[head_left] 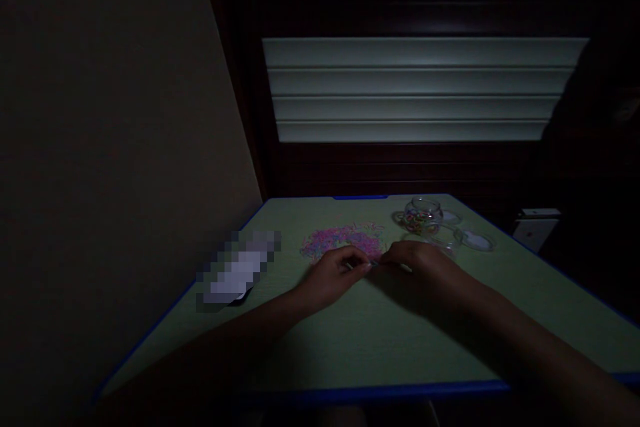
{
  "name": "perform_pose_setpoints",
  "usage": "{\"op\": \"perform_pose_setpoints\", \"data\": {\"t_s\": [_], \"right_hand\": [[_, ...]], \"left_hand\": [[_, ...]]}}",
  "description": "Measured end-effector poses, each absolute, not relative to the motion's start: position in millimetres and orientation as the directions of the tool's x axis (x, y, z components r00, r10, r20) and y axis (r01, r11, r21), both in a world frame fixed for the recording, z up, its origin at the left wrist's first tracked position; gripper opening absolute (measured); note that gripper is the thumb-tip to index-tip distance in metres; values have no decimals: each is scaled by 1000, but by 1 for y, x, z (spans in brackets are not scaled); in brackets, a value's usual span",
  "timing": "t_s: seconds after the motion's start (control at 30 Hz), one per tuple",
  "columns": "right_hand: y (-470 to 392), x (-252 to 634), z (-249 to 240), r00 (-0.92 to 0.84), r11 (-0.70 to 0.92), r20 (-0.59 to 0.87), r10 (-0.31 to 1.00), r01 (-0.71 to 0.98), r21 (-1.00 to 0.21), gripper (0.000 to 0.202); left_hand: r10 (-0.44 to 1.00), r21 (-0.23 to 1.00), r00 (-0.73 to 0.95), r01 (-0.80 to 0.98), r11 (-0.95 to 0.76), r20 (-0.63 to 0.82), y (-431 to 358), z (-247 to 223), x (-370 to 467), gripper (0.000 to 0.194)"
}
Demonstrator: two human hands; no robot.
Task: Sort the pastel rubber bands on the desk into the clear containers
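Note:
Over the middle of the pale green table (370,347), my two hands meet fingertip to fingertip. Thumb and index finger of my left hand (327,277) pinch one side of a small thin bluish piece (373,263). My right hand (430,267) is closed in a pinch at its other side, with its fingers partly hidden. Just beyond the fingers lies a loose pile of thin pink, purple and blue pieces (340,240). The light is too dim to tell exactly what these pieces are.
A round glass jar (423,217) with multicoloured bits stands at the back right. Nearer, beside my right hand, is another clear container (447,240), with a clear round lid (477,240) next to it. A blurred pale object (240,273) lies at the left edge. Blue trim borders the table.

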State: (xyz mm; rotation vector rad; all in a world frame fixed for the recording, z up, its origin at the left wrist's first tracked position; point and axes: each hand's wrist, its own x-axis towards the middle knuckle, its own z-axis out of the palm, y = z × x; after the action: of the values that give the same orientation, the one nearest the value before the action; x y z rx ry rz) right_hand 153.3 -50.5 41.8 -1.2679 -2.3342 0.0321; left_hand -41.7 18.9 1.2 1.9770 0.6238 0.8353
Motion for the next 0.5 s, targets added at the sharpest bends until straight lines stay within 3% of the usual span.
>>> {"op": "perform_pose_setpoints", "data": {"t_s": [0.2, 0.3, 0.37, 0.5], "right_hand": [[-44, 164, 43, -463, 468, 436, 771, 878, 104, 19], [-45, 171, 49, -393, 327, 481, 784, 920, 217, 19], [-48, 176, 54, -307, 204, 506, 806, 947, 249, 18], [-51, 187, 59, -134, -12, 507, 852, 962, 274, 15]], "left_hand": [[715, 850, 625, 151, -505, 314, 23, -4, -42, 14], [700, 766, 619, 235, -599, 357, 23, -3, -46, 11], [635, 606, 648, 320, -728, 420, 22, 0, -49, 10], [402, 141, 795, 382, -914, 455, 19, 3, -53, 16]]}}
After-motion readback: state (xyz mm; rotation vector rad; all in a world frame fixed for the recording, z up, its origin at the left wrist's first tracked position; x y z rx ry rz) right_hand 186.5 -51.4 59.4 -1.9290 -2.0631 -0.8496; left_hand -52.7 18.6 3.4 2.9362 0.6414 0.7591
